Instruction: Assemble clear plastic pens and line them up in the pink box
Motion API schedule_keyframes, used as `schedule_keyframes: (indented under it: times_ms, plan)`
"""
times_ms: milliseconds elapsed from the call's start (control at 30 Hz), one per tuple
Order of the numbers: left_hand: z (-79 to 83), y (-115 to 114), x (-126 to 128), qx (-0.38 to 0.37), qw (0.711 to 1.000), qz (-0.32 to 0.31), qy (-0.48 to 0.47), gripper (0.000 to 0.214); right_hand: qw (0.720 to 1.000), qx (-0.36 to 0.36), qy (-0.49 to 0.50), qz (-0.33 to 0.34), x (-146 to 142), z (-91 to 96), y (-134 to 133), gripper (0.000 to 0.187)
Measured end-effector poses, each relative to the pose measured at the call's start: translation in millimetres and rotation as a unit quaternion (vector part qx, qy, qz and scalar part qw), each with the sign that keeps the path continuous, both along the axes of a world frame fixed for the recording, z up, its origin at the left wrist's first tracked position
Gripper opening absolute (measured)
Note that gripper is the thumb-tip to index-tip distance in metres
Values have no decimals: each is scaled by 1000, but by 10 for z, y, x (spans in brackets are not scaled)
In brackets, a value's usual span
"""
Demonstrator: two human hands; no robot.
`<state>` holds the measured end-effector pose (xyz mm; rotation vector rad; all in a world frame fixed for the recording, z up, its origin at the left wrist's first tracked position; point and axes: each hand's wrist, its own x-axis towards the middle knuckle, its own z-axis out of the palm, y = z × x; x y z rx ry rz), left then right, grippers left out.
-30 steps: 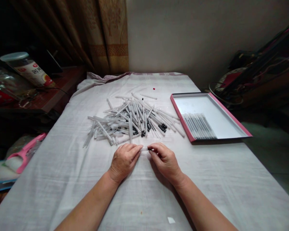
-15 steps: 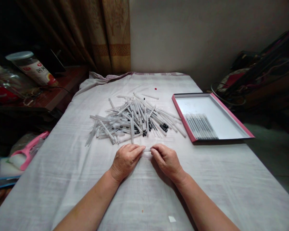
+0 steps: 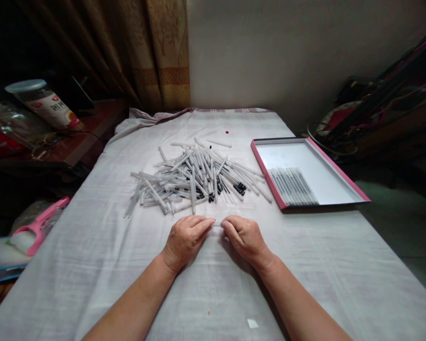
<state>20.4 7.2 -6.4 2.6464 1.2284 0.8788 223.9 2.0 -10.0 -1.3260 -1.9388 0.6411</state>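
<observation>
My left hand [image 3: 187, 237] and my right hand [image 3: 246, 240] are both closed, thumbs against fingers, just above the cloth. Between them runs a thin translucent pen barrel [image 3: 217, 224], one end in each hand. Only its short middle part shows; my fingers cover the rest. Just beyond my hands lies a loose heap of clear pen parts [image 3: 193, 189], tubes and caps mixed with small black pieces [image 3: 240, 188]. Right of the heap, a shallow pink-edged box [image 3: 275, 189] holds a neat row of pens [image 3: 293, 186] with dark insides.
A wrinkled pale cloth [image 3: 135, 265] covers the table. A tiny red piece [image 3: 226, 132] lies behind the heap, a white scrap [image 3: 252, 323] near the front. At left are a lidded jar [image 3: 53, 106] on a dark-red table and a pink-handled item [image 3: 39, 227].
The view has shifted slightly. My hands are a little closer together, so less of the pen barrel shows between them. The heap and box look the same.
</observation>
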Motion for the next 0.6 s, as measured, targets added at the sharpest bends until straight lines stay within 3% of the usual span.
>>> schedule_keyframes:
  times_ms: [67, 267, 600]
  plan:
    - [8, 10, -9, -12, 1000, 11, -8, 26, 999, -13, 50, -4, -11, 26, -15, 17]
    - [26, 21, -26, -19, 1000, 10, -21, 26, 996, 14, 93, 0, -19, 31, -22, 10]
    - [-1, 15, -23, -25, 1000, -2, -8, 26, 1000, 1, 21, 0, -7, 25, 13, 32]
